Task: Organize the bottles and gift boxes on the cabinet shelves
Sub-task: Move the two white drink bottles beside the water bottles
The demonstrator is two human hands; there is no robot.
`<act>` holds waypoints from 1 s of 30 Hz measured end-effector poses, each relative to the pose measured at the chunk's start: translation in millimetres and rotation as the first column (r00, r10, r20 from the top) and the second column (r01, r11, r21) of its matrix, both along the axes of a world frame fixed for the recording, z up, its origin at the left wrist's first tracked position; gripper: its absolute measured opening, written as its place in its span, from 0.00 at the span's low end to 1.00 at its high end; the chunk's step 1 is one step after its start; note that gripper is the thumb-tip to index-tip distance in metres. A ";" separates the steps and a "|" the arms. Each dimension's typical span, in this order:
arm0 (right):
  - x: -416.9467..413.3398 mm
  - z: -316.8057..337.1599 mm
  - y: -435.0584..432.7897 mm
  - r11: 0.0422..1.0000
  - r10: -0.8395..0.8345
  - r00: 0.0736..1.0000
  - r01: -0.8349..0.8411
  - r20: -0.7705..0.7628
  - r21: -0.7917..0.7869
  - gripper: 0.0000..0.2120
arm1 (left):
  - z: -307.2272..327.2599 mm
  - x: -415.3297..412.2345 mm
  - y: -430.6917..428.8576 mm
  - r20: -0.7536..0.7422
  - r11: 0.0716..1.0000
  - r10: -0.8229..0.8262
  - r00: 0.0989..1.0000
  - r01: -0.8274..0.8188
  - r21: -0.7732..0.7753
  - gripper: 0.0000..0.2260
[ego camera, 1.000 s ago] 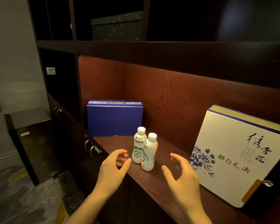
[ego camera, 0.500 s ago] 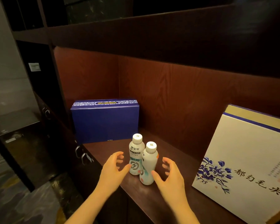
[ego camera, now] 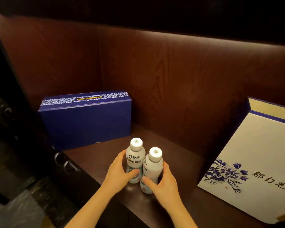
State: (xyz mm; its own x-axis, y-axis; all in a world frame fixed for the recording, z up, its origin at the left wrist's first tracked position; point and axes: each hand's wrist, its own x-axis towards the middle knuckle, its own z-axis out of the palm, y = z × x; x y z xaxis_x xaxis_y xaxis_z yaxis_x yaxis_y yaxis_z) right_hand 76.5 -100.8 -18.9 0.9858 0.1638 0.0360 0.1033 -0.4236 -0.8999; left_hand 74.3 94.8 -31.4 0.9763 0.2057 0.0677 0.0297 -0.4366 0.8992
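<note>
Blue box (ego camera: 87, 120) upright at shelf's (ego camera: 184, 162) back left. Our left hand (ego camera: 118, 172) wraps the left bottle (ego camera: 135, 159); our right hand (ego camera: 164, 181) wraps the right bottle (ego camera: 152, 168). Bottles upright, touching, near the front edge. White floral box (ego camera: 253, 162) leans far right.

Head view, close above shelf (ego camera: 179, 203)

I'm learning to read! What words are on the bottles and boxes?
"蒙牛": left bottle, above smaller blurred lines.
"都匀毛": white gift box, beside blue flowers; cut off at the edge.
Yellow strip on blue box: too small.
Right bottle: print turned away, unreadable.
Cap stickers: too small.
</note>
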 end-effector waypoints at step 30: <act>-111.2 67.7 -97.0 0.869 -0.494 0.850 0.486 0.186 0.087 0.31 | 61.0 -34.4 -101.5 0.309 0.880 -0.409 0.859 0.461 -0.116 0.24</act>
